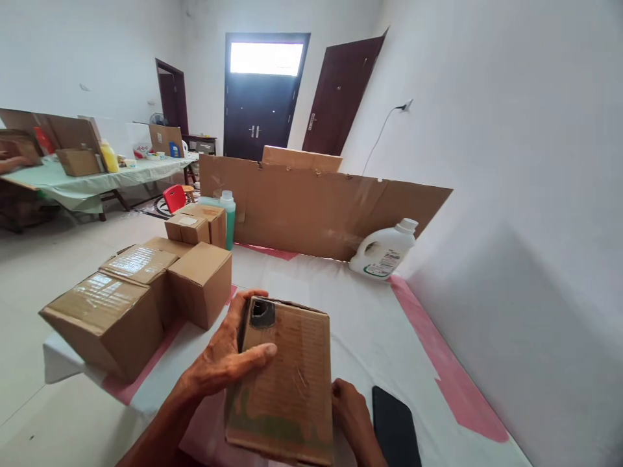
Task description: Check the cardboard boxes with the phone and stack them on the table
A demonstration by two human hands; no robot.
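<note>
A worn cardboard box (289, 373) stands in front of me on the white-covered table, with a dark patch and a hole at its top left corner and a greenish stain low down. My left hand (231, 353) grips its left side, thumb laid across the face and fingers round the far upper edge. At the box's lower right side, my right hand (351, 410) has its fingers curled against the edge; the fingertips are partly hidden. Just right of that hand lies a black phone (396, 428).
Several closed cardboard boxes (129, 311) crowd the table's left edge. A bottle of green liquid (228, 220) stands behind them. A cardboard panel (302, 211) borders the far side, with a white jug (384, 251) before it. The wall (545, 259) flanks the right.
</note>
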